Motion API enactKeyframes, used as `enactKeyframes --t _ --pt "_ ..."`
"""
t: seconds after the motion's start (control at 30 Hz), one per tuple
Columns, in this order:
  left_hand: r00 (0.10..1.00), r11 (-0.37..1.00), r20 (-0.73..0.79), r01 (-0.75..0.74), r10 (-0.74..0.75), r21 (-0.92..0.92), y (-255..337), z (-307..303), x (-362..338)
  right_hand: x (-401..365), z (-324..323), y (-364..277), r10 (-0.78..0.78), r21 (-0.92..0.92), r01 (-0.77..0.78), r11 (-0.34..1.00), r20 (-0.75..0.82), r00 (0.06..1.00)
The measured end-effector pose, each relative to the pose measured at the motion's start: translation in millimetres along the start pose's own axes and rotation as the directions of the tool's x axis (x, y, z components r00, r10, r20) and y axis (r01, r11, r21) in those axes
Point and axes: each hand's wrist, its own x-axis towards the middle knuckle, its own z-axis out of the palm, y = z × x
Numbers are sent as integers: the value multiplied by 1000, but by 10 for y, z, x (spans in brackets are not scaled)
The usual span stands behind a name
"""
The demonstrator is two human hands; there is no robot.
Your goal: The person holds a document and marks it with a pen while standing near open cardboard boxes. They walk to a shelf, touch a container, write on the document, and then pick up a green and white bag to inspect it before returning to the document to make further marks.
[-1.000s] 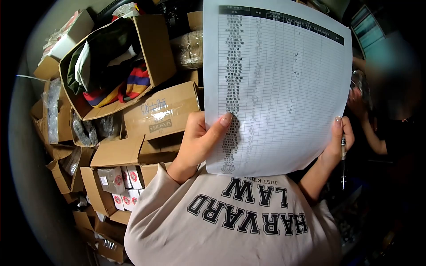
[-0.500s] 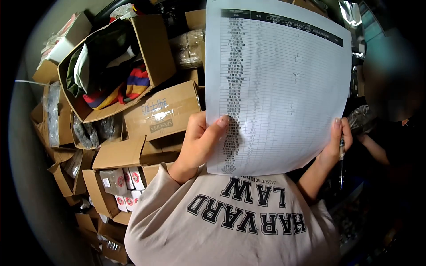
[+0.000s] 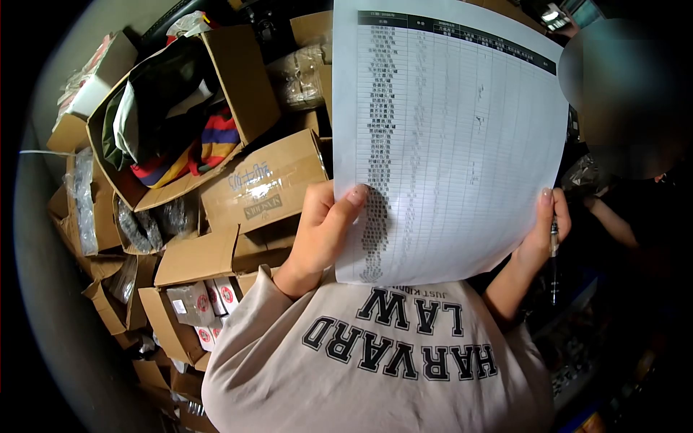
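A large printed table sheet (image 3: 447,166) is held up in front of my chest, its rows filled with small characters and a few handwritten marks. My left hand (image 3: 325,231) is closed on the sheet's left edge, thumb lying on the front and fingers behind. My right hand (image 3: 541,227) pinches the lower right edge with the thumb in front. Also in the right hand is a pen (image 3: 554,267), pointing downward beneath the fingers. The parts of the fingers behind the paper are hidden.
Open cardboard boxes crowd the left: one box (image 3: 249,86) holds dark and striped cloth, another (image 3: 162,317) white packs with red marks. A taped carton (image 3: 267,184) lies between them. At the right, another person's arm (image 3: 610,220) reaches in beside dark, dim items.
The view has shifted slightly, and the other person at the right has moved a little closer to the sheet. Both my hands keep their hold.
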Motion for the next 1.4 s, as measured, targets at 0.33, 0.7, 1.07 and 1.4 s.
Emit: enactKeyframes --t 0.33,0.7,1.07,1.4 --pt "973 988 -185 119 -135 -97 -22 -117 -76 -96 106 79 -19 -22 18 1000 -24 1000" --pt "967 995 -241 71 -87 -73 -102 -224 -27 -117 236 -159 72 12 -74 997 88 993" --pt "983 952 -64 -152 174 266 -149 -474 83 -219 153 -59 84 20 -95 995 311 947" --pt "982 978 -63 -171 179 116 22 -235 -34 -258 139 -61 68 18 -74 997 250 966"
